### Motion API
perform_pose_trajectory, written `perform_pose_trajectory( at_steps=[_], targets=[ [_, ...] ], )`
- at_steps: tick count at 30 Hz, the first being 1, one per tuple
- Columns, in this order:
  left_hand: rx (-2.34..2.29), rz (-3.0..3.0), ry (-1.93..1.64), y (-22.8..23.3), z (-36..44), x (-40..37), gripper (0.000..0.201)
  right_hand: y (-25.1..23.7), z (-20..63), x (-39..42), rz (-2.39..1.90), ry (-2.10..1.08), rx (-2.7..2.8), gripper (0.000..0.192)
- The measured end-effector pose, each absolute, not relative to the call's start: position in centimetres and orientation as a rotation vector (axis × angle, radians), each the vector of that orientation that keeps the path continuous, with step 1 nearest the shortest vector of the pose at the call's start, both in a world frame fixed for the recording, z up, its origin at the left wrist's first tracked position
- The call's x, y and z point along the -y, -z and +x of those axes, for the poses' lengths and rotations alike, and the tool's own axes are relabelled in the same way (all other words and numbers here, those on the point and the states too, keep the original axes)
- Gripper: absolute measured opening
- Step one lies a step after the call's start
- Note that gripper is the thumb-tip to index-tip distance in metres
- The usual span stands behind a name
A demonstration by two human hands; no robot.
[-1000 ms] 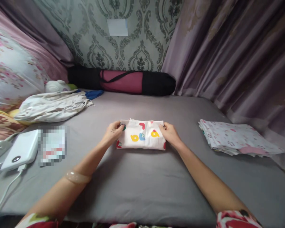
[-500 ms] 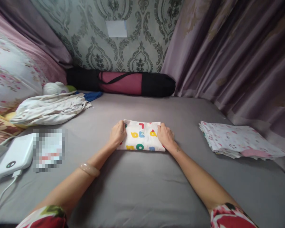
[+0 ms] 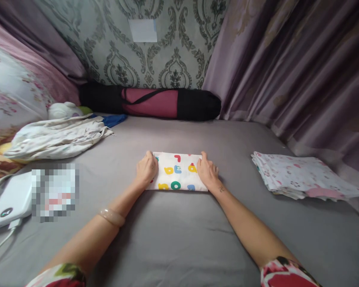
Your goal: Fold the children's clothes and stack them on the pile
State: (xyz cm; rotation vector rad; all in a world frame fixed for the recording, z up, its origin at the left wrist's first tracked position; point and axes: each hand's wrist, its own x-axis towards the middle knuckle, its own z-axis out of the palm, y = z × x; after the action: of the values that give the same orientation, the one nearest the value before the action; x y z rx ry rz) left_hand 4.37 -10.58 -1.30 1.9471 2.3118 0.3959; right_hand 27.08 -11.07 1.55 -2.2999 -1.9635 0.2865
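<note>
A folded white cloth (image 3: 179, 171) printed with colourful letters lies flat on the grey bed sheet (image 3: 179, 235), in the middle of the view. My left hand (image 3: 146, 169) is closed on its left edge, fingers curled under and partly hidden. On the opposite side, my right hand (image 3: 208, 171) grips the right edge, the fingers bent round it. The cloth is a neat rectangle, stretched between both hands. A pale bangle (image 3: 112, 217) sits on my left forearm.
Folded floral cloths (image 3: 305, 175) are stacked at right. A crumpled pale cloth (image 3: 60, 137) lies at left, beyond a white power bank (image 3: 13, 199) with a cable and a blurred-out item (image 3: 58, 191). A long black and maroon bag (image 3: 151, 103) rests along the wall.
The view has shifted slightly. Both hands stay at the cloth's side edges, and the cloth keeps its folded shape.
</note>
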Motion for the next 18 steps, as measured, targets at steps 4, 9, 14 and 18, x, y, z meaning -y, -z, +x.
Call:
perform_pose_trajectory(
  at_steps=[4,9,14,18],
  targets=[
    [-2.328,1.922,-0.383,1.0,4.6,10.5,0.021,-1.1,27.1,11.0,-2.285,-0.237,2.077,0.033],
    [-2.284,1.890,-0.431,0.5,3.8,10.5,0.024,-2.0,27.6,10.6,-2.271,-0.268,2.147,0.035],
    [-2.174,2.243,-0.535,-0.5,4.1,11.6,0.032,-3.3,26.2,11.4,-2.025,0.055,2.217,0.041],
    [-1.853,2.519,-0.447,0.1,6.4,12.1,0.043,-1.7,23.9,12.2,-1.537,0.030,2.464,0.050]
  ],
)
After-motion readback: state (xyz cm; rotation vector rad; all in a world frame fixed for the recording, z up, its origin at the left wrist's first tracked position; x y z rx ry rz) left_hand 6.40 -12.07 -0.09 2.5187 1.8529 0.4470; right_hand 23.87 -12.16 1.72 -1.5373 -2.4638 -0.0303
